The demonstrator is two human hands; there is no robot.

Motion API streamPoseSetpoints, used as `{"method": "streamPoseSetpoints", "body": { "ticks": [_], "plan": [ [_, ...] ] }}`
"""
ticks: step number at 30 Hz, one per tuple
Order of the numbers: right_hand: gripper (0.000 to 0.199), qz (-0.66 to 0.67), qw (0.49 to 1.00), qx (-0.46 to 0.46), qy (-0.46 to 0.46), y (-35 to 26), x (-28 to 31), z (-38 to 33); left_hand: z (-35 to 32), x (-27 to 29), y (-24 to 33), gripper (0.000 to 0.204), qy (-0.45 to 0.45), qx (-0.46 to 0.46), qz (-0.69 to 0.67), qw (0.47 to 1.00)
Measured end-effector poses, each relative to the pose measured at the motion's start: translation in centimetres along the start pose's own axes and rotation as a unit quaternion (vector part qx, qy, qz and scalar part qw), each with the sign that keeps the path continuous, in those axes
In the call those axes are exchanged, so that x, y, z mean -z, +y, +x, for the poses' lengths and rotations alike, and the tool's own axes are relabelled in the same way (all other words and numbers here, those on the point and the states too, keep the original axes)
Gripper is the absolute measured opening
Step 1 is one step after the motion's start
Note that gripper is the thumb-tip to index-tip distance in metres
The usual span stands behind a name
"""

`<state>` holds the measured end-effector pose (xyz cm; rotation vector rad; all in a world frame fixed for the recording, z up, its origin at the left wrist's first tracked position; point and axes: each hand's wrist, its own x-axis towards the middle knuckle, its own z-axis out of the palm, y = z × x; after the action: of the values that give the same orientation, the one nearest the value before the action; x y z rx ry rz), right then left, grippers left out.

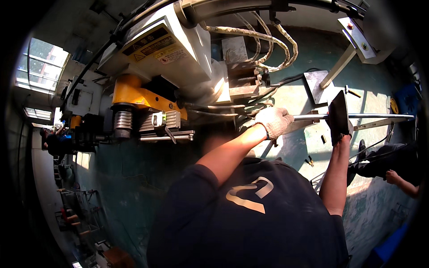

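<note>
White knit glove on left hand (273,121), closed around steel rod (380,116) lying level above green floor (134,178). Dark glove on right hand (339,117), clamped on same rod further along. Just left of grip, white-and-orange machine (156,76) with braided hoses (268,40); another person's hand (393,177) low at right.

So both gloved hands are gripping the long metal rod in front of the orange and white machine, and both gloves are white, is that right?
Not quite: the head view shows only the left hand in a white glove; the right hand wears a dark one. Both do grip the metal rod by the machine.
</note>
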<state>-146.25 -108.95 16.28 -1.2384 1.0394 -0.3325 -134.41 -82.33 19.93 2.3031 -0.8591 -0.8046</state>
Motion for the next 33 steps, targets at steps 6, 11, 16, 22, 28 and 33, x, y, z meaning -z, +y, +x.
{"method": "streamPoseSetpoints", "body": {
  "ticks": [6,11,16,22,28,33],
  "plan": [
    [0.045,0.152,0.988,-0.008,0.038,2.1,2.4,1.7,0.4,0.0,0.6,0.042,-0.004,-0.015,0.008,1.000],
    [0.054,0.083,0.989,-0.029,0.122,4.7,3.3,5.3,0.0,-0.7,0.9,0.035,0.048,0.021,-0.045,0.998],
    [0.060,0.010,0.992,-0.031,0.123,1.5,3.4,1.9,0.6,-1.4,0.1,0.032,0.051,-0.022,-0.052,0.997],
    [0.073,-0.074,0.986,-0.008,0.152,1.9,3.5,2.2,1.3,-1.7,-0.9,0.033,0.038,0.000,-0.037,0.999],
    [0.066,-0.057,0.987,-0.046,0.141,1.0,3.4,1.3,-0.1,-0.9,1.8,0.036,0.041,-0.008,-0.051,0.998],
    [0.056,-0.043,0.988,-0.055,0.135,0.0,3.2,0.4,0.6,-1.3,0.6,0.037,0.053,-0.025,-0.031,0.998]
  ]
}}
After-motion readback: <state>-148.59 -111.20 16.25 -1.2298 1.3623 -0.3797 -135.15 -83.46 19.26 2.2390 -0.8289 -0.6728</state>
